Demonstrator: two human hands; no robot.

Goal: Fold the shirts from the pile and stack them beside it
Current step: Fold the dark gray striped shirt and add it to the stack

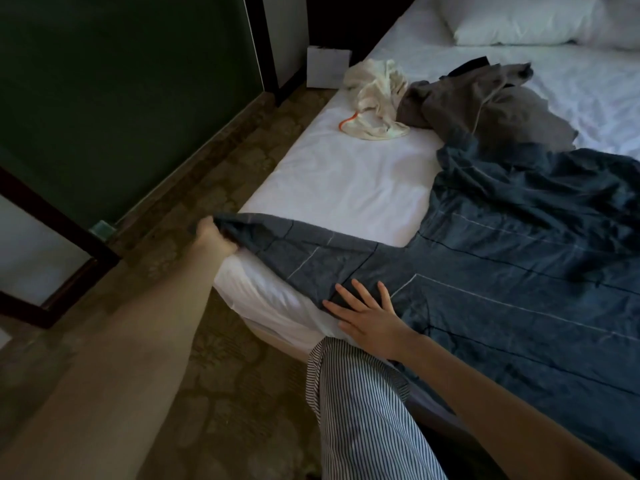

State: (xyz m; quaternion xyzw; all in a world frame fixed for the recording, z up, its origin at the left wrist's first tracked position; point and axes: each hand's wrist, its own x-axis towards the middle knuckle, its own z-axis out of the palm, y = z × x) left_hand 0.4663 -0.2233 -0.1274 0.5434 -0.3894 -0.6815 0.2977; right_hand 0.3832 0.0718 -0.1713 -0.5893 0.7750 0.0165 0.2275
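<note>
Head view, early stage of folding. A dark blue shirt [519,258] with thin pale stripes lies spread on the white bed [339,174], not yet folded. No folded stack is visible anywhere on the sheet. The pile, well apart toward the pillow [519,22], holds a crumpled grey shirt [485,105] and, touching it, a cream garment [374,95]; both appear untouched, so most of the task seems to remain.

The left hand [214,237] grips the end of the shirt's sleeve [304,251] at the bed's edge, its fingers clenched round the cloth and drawing it out straight. The right hand [367,317] rests flat where the sleeve meets the body of the shirt, fingers [363,289] released and spread, pressing the fabric down. Judged step: smoothing the sleeve before the first fold.
</note>
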